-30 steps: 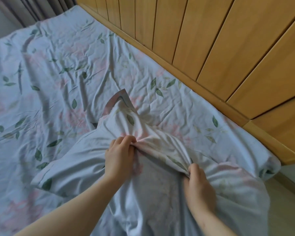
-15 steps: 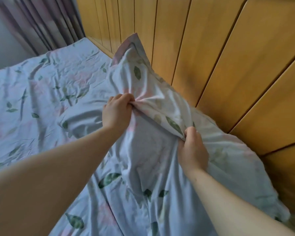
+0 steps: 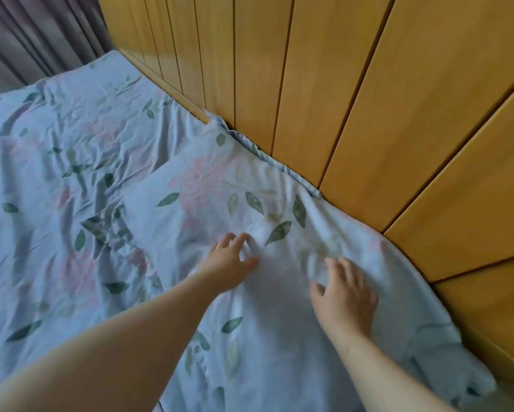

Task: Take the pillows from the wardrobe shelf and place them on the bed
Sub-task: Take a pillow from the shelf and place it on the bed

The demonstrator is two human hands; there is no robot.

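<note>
A pale blue pillow printed with green leaves and pink flowers lies flat on the bed, its long edge against the wooden wall. The bed sheet has the same print. My left hand hovers over the pillow's middle with fingers spread, holding nothing. My right hand is just to its right, also with fingers apart, resting on or just above the pillow cover. Neither hand grips the fabric.
Tall light-wood panels run along the bed's right side, close behind the pillow. A grey-purple curtain hangs at the far left corner. The wrinkled sheet stretches away to the left.
Both hands held the pillow up by a pinch of its cover; now the pillow lies flat by the wooden panels and both hands have let go and opened.
</note>
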